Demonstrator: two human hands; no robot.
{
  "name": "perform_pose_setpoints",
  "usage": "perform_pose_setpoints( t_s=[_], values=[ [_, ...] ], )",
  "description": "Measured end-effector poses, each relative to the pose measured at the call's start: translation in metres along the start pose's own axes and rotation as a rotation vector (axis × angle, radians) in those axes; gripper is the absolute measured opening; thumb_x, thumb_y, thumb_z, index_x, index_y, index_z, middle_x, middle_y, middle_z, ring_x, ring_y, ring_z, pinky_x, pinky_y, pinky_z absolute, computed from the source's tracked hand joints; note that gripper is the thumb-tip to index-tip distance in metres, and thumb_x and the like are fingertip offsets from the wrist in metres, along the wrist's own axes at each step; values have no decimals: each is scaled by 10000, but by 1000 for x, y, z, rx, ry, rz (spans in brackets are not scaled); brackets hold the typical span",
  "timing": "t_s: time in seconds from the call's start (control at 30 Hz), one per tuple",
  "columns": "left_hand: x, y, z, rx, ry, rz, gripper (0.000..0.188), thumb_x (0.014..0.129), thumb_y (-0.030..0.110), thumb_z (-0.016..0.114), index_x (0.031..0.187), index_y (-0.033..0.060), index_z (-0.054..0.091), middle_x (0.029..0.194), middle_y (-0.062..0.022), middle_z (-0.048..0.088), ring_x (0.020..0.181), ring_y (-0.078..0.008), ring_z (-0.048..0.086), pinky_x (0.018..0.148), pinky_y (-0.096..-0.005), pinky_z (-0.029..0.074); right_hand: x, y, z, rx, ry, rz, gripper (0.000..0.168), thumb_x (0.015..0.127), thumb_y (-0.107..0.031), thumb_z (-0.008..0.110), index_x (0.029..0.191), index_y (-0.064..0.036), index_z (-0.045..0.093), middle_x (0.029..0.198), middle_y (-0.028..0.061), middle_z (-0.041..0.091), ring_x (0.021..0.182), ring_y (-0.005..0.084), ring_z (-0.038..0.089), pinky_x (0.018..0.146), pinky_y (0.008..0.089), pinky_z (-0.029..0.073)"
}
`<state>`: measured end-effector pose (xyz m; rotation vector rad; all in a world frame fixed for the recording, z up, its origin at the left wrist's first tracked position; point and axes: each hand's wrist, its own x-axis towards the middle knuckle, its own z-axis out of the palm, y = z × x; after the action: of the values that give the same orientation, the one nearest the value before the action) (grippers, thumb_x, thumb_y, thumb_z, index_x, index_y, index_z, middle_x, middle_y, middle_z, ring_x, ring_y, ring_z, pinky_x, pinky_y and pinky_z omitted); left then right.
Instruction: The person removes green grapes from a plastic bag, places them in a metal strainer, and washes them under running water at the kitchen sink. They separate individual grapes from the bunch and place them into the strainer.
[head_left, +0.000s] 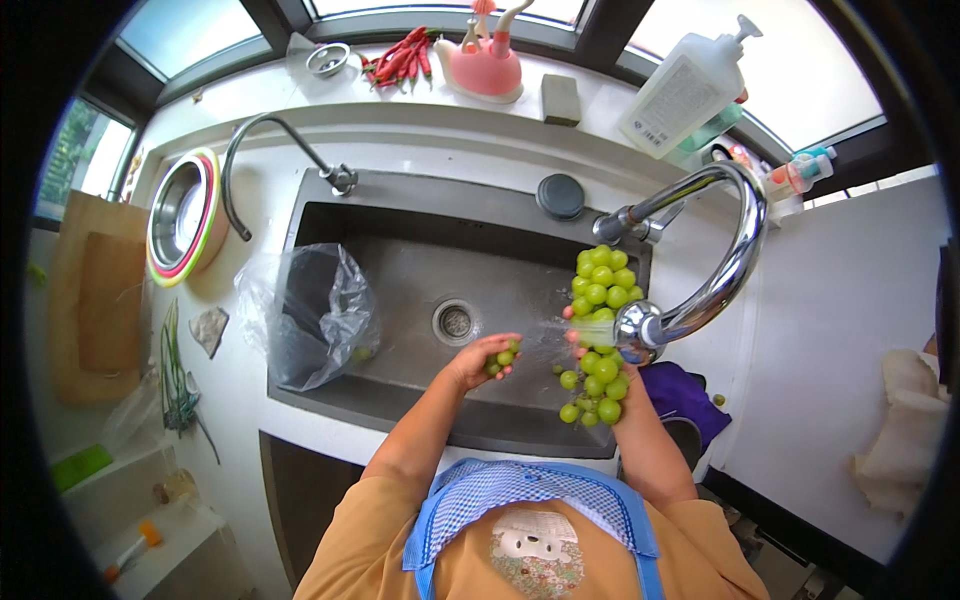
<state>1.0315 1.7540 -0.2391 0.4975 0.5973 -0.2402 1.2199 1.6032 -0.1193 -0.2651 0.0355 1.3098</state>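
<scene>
A long bunch of green grapes (600, 289) rests on my right hand (574, 337), whose fingertips show at the bunch's left side. Most of that hand is hidden under the grapes and the faucet head. Water streams from the chrome gooseneck faucet (739, 255) across the bunch. Over the middle of the grey sink (405, 277), my left hand (484, 360) is curled around a few loose green grapes (504, 359). The round drain (455, 321) lies just up and left of it.
A clear plastic bag (322, 315) drapes over the sink's left rim. Nested bowls (180, 214) and a thin second faucet (281, 124) stand left. Red chili peppers (397, 60), a pink watering can (484, 71) and a pump bottle (679, 94) line the sill. Purple cloth (679, 394) lies right.
</scene>
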Motion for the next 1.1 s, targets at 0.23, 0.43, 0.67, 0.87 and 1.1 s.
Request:
perform_pose_setpoints(
  t_s=[0.23, 0.43, 0.67, 0.87, 1.1],
  values=[
    [-40, 31, 63, -339, -297, 182, 509, 853, 267, 570, 1301, 97, 398, 975, -131, 559, 666, -197, 576, 471, -244, 459, -33, -16, 18, -100, 191, -18, 704, 764, -640, 530, 1164, -63, 485, 932, 225, 583, 685, 286, 597, 540, 332, 534],
    [-54, 32, 83, -194, -304, 302, 431, 813, 171, 609, 1215, 107, 468, 931, -115, 528, 593, -151, 506, 439, -214, 404, -47, -28, 2, -52, 181, -54, 672, 802, -654, 459, 1184, -102, 491, 961, 249, 597, 669, 311, 602, 550, 354, 527],
    [-110, 50, 56, 70, 146, 237, 333, 778, 129, 645, 1093, 126, 537, 750, -32, 526, 509, -97, 462, 424, -221, 363, -45, -27, -17, 46, -164, 85, 791, 791, -626, 521, 1253, 3, 388, 1120, 250, 487, 850, 329, 586, 680, 383, 540],
    [-178, 86, 14, 405, 602, 434, 342, 743, 93, 674, 1062, 96, 551, 719, 1, 506, 530, -103, 492, 433, -244, 372, -44, -22, -18, 33, -135, 88, 731, 798, -627, 509, 1225, -37, 443, 1095, 239, 498, 832, 316, 596, 673, 375, 544],
    [-155, 89, 6, 496, 663, 315, 337, 718, 90, 678, 1030, 107, 550, 708, -11, 531, 487, -96, 498, 409, -237, 383, -42, -20, -7, 48, -60, 48, 739, 794, -662, 472, 1206, -49, 449, 1020, 250, 525, 769, 300, 587, 624, 368, 539]
  ],
)
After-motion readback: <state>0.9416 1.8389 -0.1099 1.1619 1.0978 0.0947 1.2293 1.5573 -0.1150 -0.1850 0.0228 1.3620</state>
